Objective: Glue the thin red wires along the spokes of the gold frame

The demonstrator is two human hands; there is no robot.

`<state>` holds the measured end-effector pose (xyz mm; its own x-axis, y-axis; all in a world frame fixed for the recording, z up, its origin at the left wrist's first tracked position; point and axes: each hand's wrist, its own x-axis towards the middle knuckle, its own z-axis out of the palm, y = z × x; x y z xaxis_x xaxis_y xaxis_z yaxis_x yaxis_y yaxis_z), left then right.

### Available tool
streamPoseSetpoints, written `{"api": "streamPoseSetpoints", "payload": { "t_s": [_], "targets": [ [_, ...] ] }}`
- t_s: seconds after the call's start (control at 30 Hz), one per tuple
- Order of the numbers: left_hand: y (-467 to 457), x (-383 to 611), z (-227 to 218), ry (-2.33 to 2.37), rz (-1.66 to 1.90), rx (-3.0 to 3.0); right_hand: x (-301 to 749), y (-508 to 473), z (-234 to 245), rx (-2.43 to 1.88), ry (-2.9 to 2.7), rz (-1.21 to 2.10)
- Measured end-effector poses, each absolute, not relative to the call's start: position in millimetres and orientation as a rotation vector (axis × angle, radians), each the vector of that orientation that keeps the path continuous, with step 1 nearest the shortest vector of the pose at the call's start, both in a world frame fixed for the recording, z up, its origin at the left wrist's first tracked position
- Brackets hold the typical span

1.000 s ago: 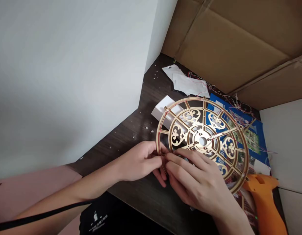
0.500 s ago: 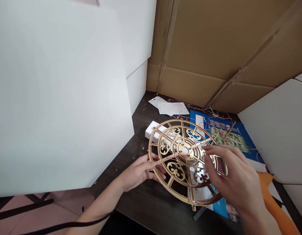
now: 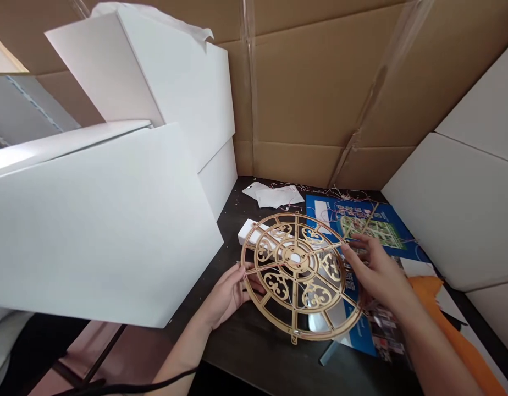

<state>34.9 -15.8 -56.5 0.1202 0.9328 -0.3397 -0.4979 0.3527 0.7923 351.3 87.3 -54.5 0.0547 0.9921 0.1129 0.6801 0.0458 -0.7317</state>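
A round wooden wheel (image 3: pixel 294 328) with spokes, concentric rings and cut-out scroll ornaments is held tilted above the dark table. Thin pinkish wire runs along some of its spokes. At the wheel's left rim, my left hand (image 3: pixel 229 291) grips it with the thumb on top and fingers underneath. My right hand (image 3: pixel 375 269) pinches the right rim near the end of a spoke. Behind the wheel lies a small white box (image 3: pixel 246 232), partly hidden by it.
White packets (image 3: pixel 279 196) and tangled thin wires (image 3: pixel 347 193) lie at the back. A blue printed sheet (image 3: pixel 386 214) and orange cloth (image 3: pixel 427 289) are on the right. White boxes (image 3: pixel 114 220) stand on the left; cardboard (image 3: pixel 303 88) walls the rear. A clear strip (image 3: pixel 329 353) lies near the front.
My right hand has gone from over the wheel's inner right part to its outer rim. The left hand keeps its hold. The head view has shifted, showing more boxes at left.
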Motion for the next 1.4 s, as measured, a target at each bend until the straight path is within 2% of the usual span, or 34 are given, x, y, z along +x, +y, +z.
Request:
{"api": "streamPoseSetpoints", "payload": {
  "t_s": [0.13, 0.43, 0.6, 0.9, 1.13, 1.3, 1.4],
  "targets": [
    [-16, 39, -53, 1.007, 1.174, 0.615, 344, 88, -57, -1.739, -1.673, 0.774],
    [-50, 36, -65, 1.45, 1.688, 0.922, 341, 86, -54, -1.787, -1.667, 0.8],
    [-79, 40, -53, 1.596, 1.751, 1.136, 341, 87, -53, -1.815, -1.687, 0.766],
    [-86, 61, -24, 1.465, 1.868, 1.336, 341, 86, -49, -1.821, -1.686, 0.701],
    [-82, 58, -23, 1.299, 1.809, 1.447, 344, 84, -37, -1.687, -1.629, 0.596],
    [-76, 38, -44, 1.724, 1.39, 1.168, 375, 49, -2, -1.793, -1.541, 0.383],
    [-68, 31, -52, 1.693, 1.258, 0.941, 399, 17, 1, -1.983, -1.541, 0.262]
  ]
}}
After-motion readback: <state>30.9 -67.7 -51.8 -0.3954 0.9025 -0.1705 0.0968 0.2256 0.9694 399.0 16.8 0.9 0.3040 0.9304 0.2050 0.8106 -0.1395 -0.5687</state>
